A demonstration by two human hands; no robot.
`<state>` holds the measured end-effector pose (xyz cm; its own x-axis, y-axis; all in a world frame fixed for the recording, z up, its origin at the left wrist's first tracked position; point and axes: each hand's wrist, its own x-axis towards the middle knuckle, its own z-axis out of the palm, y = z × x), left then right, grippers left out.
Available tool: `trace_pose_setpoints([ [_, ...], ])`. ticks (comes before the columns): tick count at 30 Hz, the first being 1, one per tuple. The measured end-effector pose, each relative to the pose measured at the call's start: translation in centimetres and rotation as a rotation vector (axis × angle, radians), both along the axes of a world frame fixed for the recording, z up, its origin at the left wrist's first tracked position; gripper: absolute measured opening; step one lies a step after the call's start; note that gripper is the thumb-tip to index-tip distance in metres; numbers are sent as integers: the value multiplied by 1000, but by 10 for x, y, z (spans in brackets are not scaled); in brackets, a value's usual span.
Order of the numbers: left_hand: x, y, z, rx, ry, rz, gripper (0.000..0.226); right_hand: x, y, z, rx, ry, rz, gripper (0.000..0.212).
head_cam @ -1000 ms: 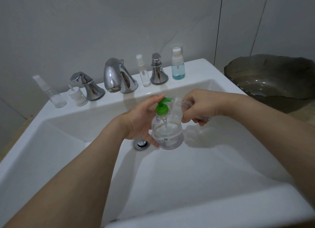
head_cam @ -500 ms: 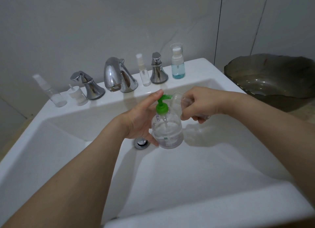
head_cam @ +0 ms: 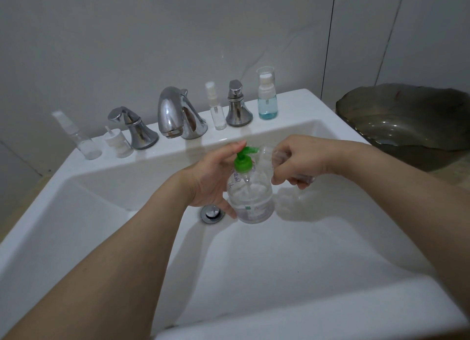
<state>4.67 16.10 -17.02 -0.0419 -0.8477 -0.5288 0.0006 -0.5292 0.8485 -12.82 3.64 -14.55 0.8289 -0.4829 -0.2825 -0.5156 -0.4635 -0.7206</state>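
The left hand point(head_cam: 208, 179) is holding a clear pump bottle point(head_cam: 250, 200) upright over the white sink point(head_cam: 279, 263), close to the drain point(head_cam: 212, 213). Its fingers are curling round the bottle's side, and one finger is resting on top of the green pump point(head_cam: 243, 161). The right hand point(head_cam: 300, 161) is gripping a small clear bottle point(head_cam: 267, 154) (tipped on its side), with one end right beside the pump's spout. Behind the hands, a shiny tap point(head_cam: 173, 113) and a bottle with blue liquid point(head_cam: 267, 98) are standing on the sink's back edge, well apart from the hands.
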Motion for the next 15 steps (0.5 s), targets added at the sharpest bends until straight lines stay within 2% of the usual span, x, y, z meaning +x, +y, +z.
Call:
trace_pose_setpoints([
  [8, 2, 0, -2, 16, -4, -12, 84, 1, -2, 0, -29, -65, -20, 15],
  [15, 3, -1, -3, 15, -5, 7, 80, 1, -2, 1, -33, -58, -11, 14],
])
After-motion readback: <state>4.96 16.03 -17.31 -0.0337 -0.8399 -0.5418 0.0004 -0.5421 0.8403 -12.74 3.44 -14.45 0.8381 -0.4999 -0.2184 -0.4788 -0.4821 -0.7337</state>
